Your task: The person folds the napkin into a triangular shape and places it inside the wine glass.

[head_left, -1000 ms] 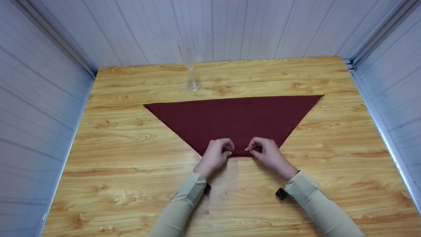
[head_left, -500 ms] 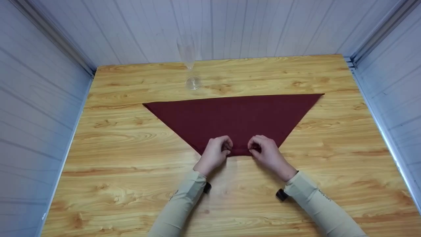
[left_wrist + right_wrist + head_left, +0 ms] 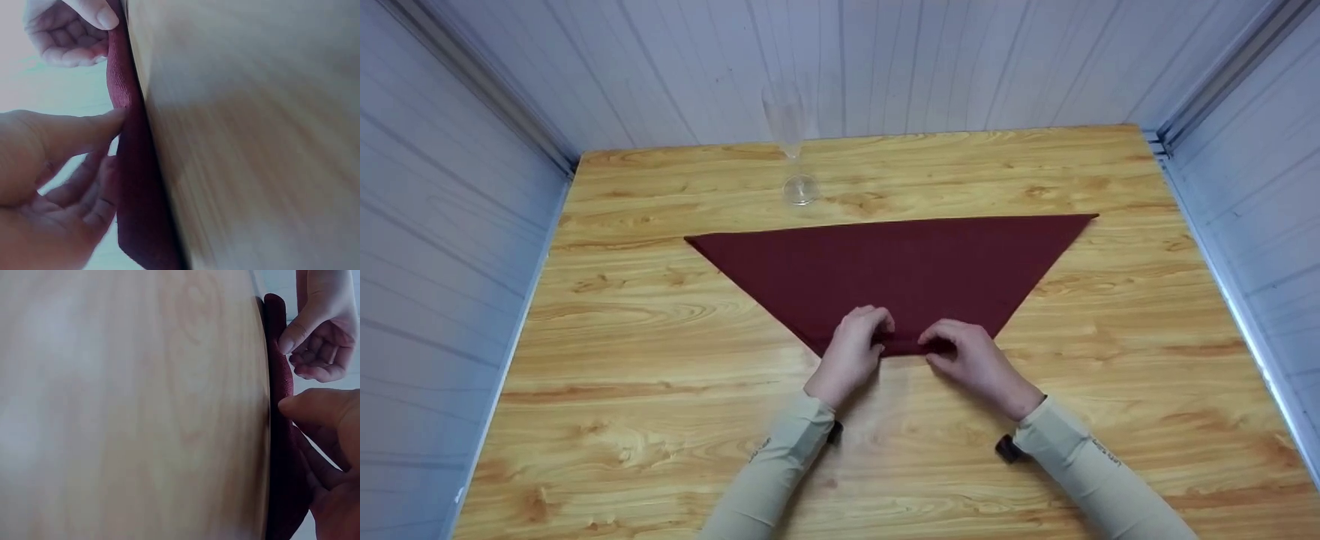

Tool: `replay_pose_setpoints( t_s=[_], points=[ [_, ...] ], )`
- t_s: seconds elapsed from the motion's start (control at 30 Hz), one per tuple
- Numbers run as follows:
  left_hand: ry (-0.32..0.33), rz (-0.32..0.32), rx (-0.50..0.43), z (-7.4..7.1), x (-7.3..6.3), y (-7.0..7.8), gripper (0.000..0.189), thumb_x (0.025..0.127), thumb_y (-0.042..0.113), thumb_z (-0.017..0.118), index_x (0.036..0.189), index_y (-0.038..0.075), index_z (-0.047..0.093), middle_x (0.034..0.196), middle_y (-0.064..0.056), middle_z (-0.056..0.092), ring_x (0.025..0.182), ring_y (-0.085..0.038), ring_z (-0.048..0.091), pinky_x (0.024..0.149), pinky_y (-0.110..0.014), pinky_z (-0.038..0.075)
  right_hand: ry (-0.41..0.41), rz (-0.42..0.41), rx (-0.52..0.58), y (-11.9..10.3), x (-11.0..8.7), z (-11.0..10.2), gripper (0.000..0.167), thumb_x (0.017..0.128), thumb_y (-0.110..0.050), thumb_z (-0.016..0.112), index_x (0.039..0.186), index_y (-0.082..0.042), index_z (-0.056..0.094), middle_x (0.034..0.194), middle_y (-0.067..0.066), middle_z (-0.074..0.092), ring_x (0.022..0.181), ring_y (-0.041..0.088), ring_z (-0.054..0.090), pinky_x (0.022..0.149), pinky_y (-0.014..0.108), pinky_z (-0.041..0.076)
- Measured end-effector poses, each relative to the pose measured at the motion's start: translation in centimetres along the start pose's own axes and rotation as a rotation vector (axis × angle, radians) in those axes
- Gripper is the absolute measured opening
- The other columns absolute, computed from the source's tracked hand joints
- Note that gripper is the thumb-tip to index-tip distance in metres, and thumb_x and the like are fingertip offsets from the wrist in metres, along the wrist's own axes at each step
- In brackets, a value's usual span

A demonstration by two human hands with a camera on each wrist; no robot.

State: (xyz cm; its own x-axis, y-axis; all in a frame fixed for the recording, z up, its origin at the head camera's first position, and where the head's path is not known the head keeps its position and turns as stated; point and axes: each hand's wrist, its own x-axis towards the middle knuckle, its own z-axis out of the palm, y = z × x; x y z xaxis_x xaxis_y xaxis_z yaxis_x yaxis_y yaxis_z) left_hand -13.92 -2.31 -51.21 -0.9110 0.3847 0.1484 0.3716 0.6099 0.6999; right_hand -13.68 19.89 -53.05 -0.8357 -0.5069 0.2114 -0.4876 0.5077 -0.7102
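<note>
A dark red cloth napkin (image 3: 900, 277) lies flat on the table as a wide trapezoid, its long edge at the far side and two pointed corners left and right. Its short near edge is a narrow fold, seen side-on as a thick band (image 3: 126, 84) in the left wrist view. My left hand (image 3: 853, 349) pinches this fold left of its middle, thumb on the near side and fingers curled over the top. A short way to the right, my right hand (image 3: 973, 358) holds the same fold between thumb (image 3: 289, 406) and bent fingers.
A clear champagne flute (image 3: 786, 124) stands upright behind the napkin, left of centre, near the table's back edge. The wood-grain table (image 3: 645, 420) is bounded by white panel walls (image 3: 877, 67) at the back and on both sides.
The fingers of my right hand have spread a little wider at the fold, and its wrist has shifted slightly right and nearer. My left fingers have moved slightly. The napkin's outline is nearly the same.
</note>
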Motion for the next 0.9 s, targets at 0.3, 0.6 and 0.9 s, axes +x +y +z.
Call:
replay_pose_setpoints(
  t_s=[0.3,0.6,0.9],
  points=[
    [-0.07,0.038,-0.06,-0.1,-0.1,0.1,0.032,0.074,-0.02,0.054,0.091,0.005,0.065,0.088,-0.003,0.066,0.085,-0.013,0.061,0.075,-0.025,0.049,-0.024,0.037,-0.029,0.1,0.6,-0.1,0.022,0.08,-0.001,0.074,0.097,-0.012,0.069,0.095,-0.006,0.065,0.092,0.011,0.061,0.079,0.03,0.051],
    [-0.092,-0.035,-0.115,0.0,0.0,-0.5,0.028,0.077,-0.013,0.067,0.096,0.007,0.065,0.093,-0.001,0.066,0.09,-0.011,0.061,0.078,-0.025,0.05,-0.037,0.077,-0.032,0.2,1.1,-0.4,0.016,0.084,-0.005,0.071,0.096,-0.015,0.069,0.094,-0.007,0.066,0.09,0.009,0.061,0.077,0.031,0.051],
    [-0.125,-0.029,-0.116,-0.4,-0.4,-0.3,0.021,0.084,-0.011,0.065,0.098,0.005,0.064,0.093,-0.005,0.067,0.088,-0.013,0.063,0.077,-0.024,0.051,-0.064,0.107,0.047,0.2,0.9,-0.7,0.006,0.089,-0.012,0.07,0.094,-0.015,0.069,0.091,-0.005,0.067,0.087,0.008,0.061,0.076,0.032,0.051]
  ],
)
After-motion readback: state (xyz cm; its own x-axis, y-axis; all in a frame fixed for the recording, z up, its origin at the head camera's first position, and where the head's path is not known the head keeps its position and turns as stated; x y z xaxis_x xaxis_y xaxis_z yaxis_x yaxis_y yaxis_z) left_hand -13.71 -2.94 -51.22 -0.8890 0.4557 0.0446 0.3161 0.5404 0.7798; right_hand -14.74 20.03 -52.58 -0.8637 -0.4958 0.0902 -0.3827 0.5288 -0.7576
